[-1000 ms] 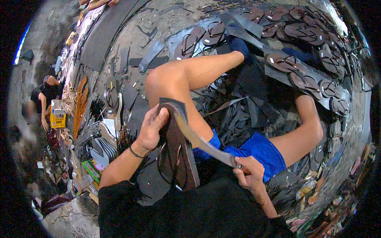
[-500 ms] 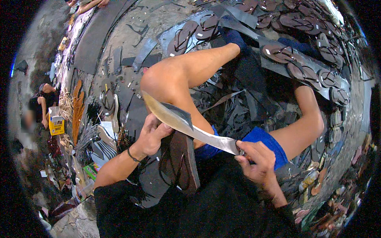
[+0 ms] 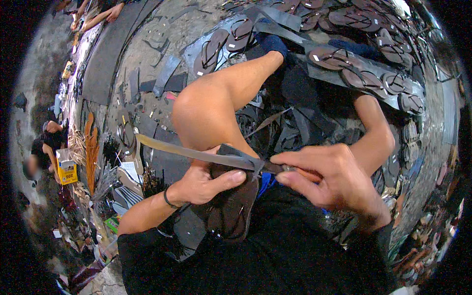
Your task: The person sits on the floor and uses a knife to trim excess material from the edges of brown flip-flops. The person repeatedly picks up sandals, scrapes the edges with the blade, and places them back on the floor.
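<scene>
In my lap lies a brown flip-flop (image 3: 231, 209), its strap toward my body. My left hand (image 3: 204, 184) is closed on its far end, thumb on top. A long curved knife (image 3: 196, 153) crosses over that end, its tip pointing left. My right hand (image 3: 329, 174) grips the knife's handle, to the right of the flip-flop. A dark rubber piece (image 3: 228, 149) shows behind the blade, and a thin dark sliver (image 3: 257, 168) sits at the blade near the handle. The blade hides part of the flip-flop's edge.
More brown flip-flops (image 3: 332, 58) lie in rows on grey sheets ahead, beyond my bent legs. Dark rubber scraps (image 3: 295, 132) cover the ground between my legs. To the left are a yellow box (image 3: 67, 167), striped soles (image 3: 129, 191) and a co-worker (image 3: 48, 145).
My right hand has moved up and slightly right, and the knife now lies flatter, its base over the flip-flop. My left hand has shifted right, its thumb now across the flip-flop.
</scene>
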